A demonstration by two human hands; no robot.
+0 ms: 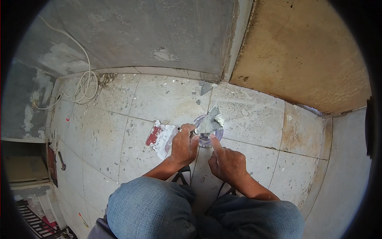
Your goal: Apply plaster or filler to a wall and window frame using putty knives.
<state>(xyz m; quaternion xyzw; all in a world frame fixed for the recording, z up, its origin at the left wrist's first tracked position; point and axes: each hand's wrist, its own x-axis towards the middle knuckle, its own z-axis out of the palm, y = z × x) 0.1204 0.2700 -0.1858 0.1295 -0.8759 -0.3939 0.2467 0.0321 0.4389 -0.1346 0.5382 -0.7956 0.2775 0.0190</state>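
Faded blue denim knees (149, 211) fill the lower part of the view, bent over a white tiled floor (254, 123) strewn with grey chips. Beyond them, the left hand (185, 143) is closed around the handle of a flat scraper with a broad grey metal blade (207, 124), which carries a lump of white paste (219, 119). The right hand (229, 162) stretches its index finger to the blade's lower edge, the other fingers curled; whether they grip anything I cannot tell. The scraper is over a round, purplish translucent container (221, 134) on the floor. Just beside the left hand lies a red-and-white, paste-smeared flat piece (162, 141). Loose white cable (94, 87) coils near the grey wall (139, 36).
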